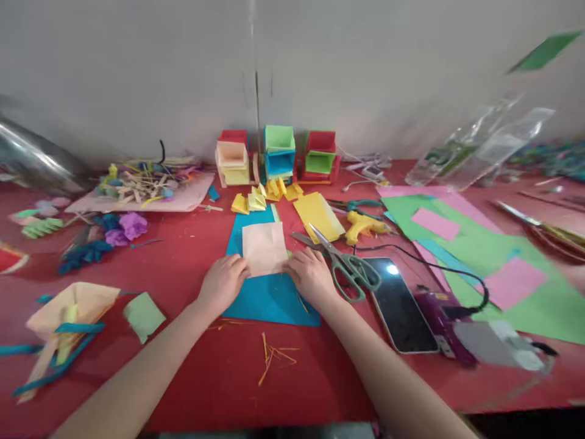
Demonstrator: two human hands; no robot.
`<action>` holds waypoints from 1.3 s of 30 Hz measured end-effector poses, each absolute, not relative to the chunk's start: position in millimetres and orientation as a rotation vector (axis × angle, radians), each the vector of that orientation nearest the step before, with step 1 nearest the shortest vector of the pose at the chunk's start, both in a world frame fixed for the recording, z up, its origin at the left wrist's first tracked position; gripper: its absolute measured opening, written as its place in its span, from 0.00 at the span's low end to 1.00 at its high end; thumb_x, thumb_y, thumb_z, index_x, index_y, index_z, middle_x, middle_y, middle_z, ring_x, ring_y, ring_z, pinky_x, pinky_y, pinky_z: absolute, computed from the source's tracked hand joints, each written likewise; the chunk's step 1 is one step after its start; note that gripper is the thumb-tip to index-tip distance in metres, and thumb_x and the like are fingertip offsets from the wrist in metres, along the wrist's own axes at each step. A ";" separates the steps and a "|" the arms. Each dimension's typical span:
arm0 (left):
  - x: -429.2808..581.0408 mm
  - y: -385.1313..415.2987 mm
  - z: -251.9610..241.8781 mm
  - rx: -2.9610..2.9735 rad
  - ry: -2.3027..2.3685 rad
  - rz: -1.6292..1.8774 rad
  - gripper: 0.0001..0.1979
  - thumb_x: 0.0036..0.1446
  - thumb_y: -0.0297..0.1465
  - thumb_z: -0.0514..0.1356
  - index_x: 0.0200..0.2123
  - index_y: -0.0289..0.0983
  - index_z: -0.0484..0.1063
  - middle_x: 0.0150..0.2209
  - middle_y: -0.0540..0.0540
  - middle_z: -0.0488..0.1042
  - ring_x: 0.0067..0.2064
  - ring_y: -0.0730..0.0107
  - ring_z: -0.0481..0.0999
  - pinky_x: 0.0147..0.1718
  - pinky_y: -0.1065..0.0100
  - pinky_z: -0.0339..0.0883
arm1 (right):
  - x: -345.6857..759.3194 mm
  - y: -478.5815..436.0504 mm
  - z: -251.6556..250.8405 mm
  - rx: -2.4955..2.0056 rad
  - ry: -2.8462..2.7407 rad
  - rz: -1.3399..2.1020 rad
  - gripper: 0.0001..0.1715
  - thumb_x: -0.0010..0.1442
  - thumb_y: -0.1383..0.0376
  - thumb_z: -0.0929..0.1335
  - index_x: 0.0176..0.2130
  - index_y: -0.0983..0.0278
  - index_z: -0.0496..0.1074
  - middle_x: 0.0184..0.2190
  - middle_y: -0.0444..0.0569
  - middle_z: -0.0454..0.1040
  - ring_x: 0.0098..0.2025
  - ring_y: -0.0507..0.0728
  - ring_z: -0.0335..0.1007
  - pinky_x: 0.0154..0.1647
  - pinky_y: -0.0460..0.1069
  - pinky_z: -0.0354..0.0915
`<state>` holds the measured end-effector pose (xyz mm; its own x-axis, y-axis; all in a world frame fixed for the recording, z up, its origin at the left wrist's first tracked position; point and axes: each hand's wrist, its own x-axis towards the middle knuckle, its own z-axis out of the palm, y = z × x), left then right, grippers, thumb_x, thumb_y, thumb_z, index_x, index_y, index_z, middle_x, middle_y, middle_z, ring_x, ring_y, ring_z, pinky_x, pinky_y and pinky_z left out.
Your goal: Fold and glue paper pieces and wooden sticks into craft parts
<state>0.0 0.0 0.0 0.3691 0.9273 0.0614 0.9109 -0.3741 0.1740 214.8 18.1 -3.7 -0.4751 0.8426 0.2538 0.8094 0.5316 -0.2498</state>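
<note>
A pale peach square of paper (264, 247) is held between my hands over a larger blue sheet (274, 305). My left hand (223, 281) pinches its lower left corner, fingers closed. On the opposite side, my right hand (311, 277) is closed on the lower right edge; the thumb is partly hidden. Green-handled scissors (350, 271) lie partly open just beside my right hand, blades pointing up and left. Behind them rests a stack of yellow paper (319, 216). Several folded yellow paper pieces (256, 198) sit beyond the blue sheet.
Small coloured paper boxes (280, 149) stand against the wall. To the right are a yellow glue gun (365, 227) with a black cord, a phone (400, 305) and green sheets (525, 299). A peach paper cone (75, 305), a green paper piece (144, 317) and craft scraps (141, 186) lie left.
</note>
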 end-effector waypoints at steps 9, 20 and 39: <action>8.0 -3.9 6.8 2.629 1.590 0.307 0.11 0.62 0.28 0.47 0.32 0.38 0.69 0.35 0.45 0.69 0.39 0.63 0.67 0.37 0.66 0.58 | 216.4 16.4 4.3 -1.332 -2.465 0.036 0.08 0.59 0.64 0.65 0.30 0.63 0.74 0.31 0.47 0.74 0.39 0.56 0.64 0.43 0.50 0.52; 25.3 11.7 23.1 2.576 1.566 0.324 0.07 0.49 0.25 0.57 0.21 0.36 0.69 0.27 0.43 0.72 0.33 0.60 0.72 0.30 0.66 0.59 | 209.0 25.6 13.9 -1.407 -2.548 -0.024 0.08 0.55 0.68 0.67 0.26 0.64 0.74 0.29 0.50 0.76 0.37 0.57 0.66 0.42 0.51 0.54; 33.7 4.6 18.4 1.604 1.078 1.173 0.16 0.52 0.45 0.53 0.26 0.37 0.61 0.22 0.53 0.60 0.25 0.72 0.61 0.25 0.71 0.55 | 215.9 12.5 25.5 -1.093 -1.748 0.205 0.17 0.60 0.60 0.62 0.47 0.64 0.68 0.40 0.51 0.71 0.38 0.55 0.67 0.37 0.48 0.64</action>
<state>33.7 4.6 18.4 0.1871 0.9538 0.2351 0.1535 -0.2647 0.9520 215.9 12.5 25.5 -0.0682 0.7456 0.6629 0.5721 0.5736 -0.5863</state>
